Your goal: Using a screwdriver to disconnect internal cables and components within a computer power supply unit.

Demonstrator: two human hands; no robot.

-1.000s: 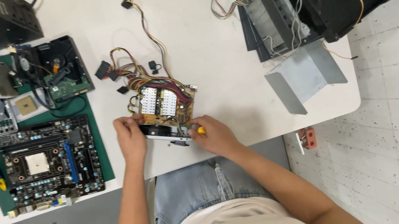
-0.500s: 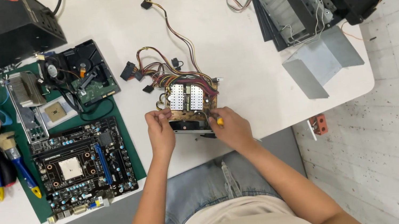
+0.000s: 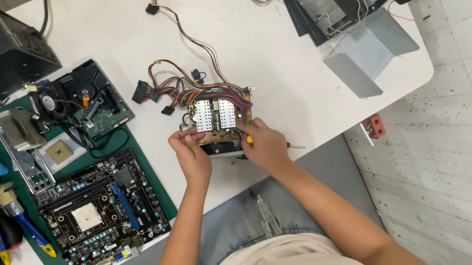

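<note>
The left hand [image 3: 192, 154] is pinching the near-left edge of the power supply board [image 3: 216, 118], apparently steadying it at the table's [image 3: 273, 49] front edge; the right hand [image 3: 265, 145] is closing around a yellow-handled screwdriver [image 3: 248, 140] beside it; two finned heatsinks [image 3: 214, 114] are standing on the board; one motherboard [image 3: 100, 216] is lying well apart, left.

bright even overhead light, soft short shadows, mild glare on white table [image 3: 271, 37], sharp focus
</note>
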